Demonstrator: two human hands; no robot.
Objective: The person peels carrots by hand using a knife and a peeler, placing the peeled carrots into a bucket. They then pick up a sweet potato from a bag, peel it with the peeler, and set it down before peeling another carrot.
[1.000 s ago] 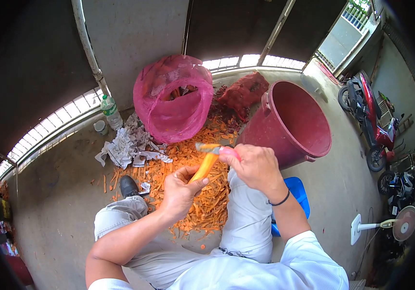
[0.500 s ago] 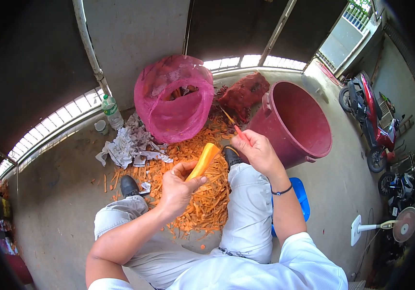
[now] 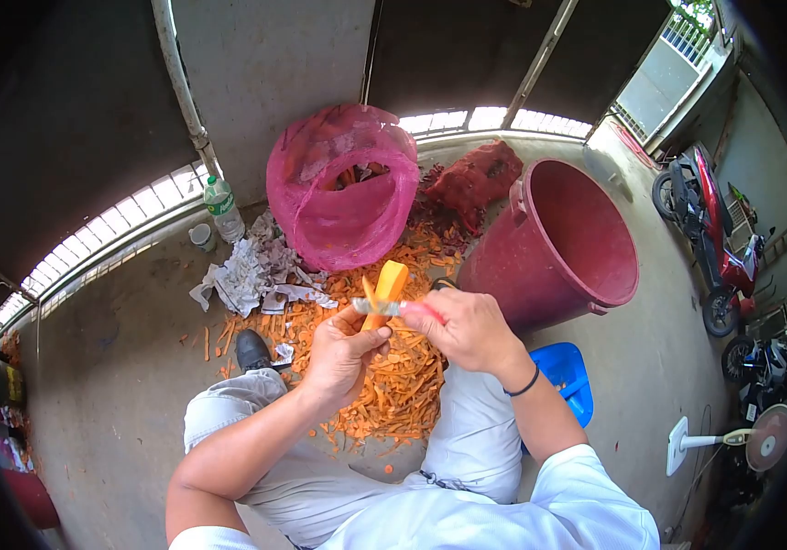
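My left hand [image 3: 338, 356] is closed around the lower end of a bright orange, peeled-looking carrot [image 3: 392, 278], which points up and away from me. My right hand [image 3: 469, 330] grips the red handle of a peeler [image 3: 382, 307], its metal blade lying across the carrot just above my left fingers. A thin orange strip [image 3: 369, 291] stands up at the blade. The blade is slightly blurred. Beneath both hands, a heap of carrot peelings [image 3: 398, 390] covers the floor between my legs.
Beyond the heap stand a pink plastic bag [image 3: 348, 220], a red mesh sack [image 3: 476, 179] and a large maroon bin [image 3: 513, 266]. Crumpled paper [image 3: 245, 275] and a plastic bottle [image 3: 222, 209] are at the left. A blue plastic item [image 3: 568, 376] sits by my right leg, a fan [image 3: 765, 438] farther right.
My right hand has come left and down, bringing the peeler from beyond the carrot onto it. The carrot is now more upright in my left hand. The view has shifted slightly.
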